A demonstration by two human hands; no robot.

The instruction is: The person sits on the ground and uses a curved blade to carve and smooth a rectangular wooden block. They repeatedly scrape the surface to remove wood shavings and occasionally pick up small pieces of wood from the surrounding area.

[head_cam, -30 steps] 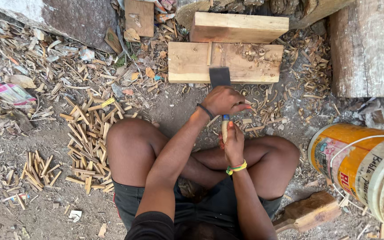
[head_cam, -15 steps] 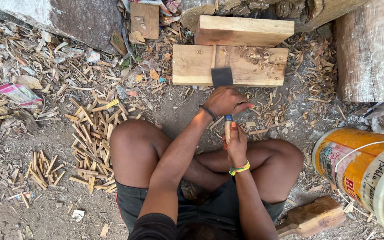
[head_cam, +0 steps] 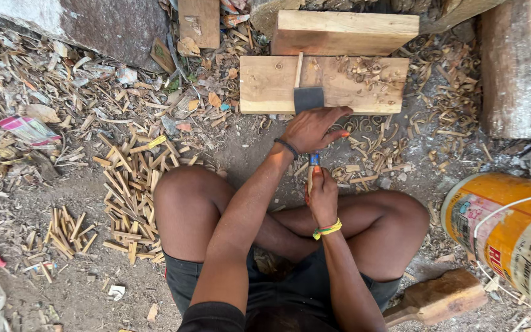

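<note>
**Chopping blade held over a wooden plank**

A dark, flat chopping blade [head_cam: 309,98] lay with its broad end on the lower plank [head_cam: 265,86], just beside a thin stick [head_cam: 298,69] that stood across the same board. The left hand [head_cam: 316,129] reached over the blade's near end, fingers curled down on it. The right hand [head_cam: 322,195] was closed around the handle [head_cam: 313,161], which showed a blue band between the two hands; a yellow and green wristband [head_cam: 327,230] sat on that wrist, a dark one on the left.

The person sat cross-legged on the dirt ground [head_cam: 81,289]. A second, thicker plank [head_cam: 345,32] rested against the far edge of the first. Curled shavings [head_cam: 364,66] lay on the board and around it. A heap of short split sticks [head_cam: 127,184] lay by the left knee. An orange bucket [head_cam: 499,227] stood on the right, with a wooden block [head_cam: 440,296] near it.
</note>
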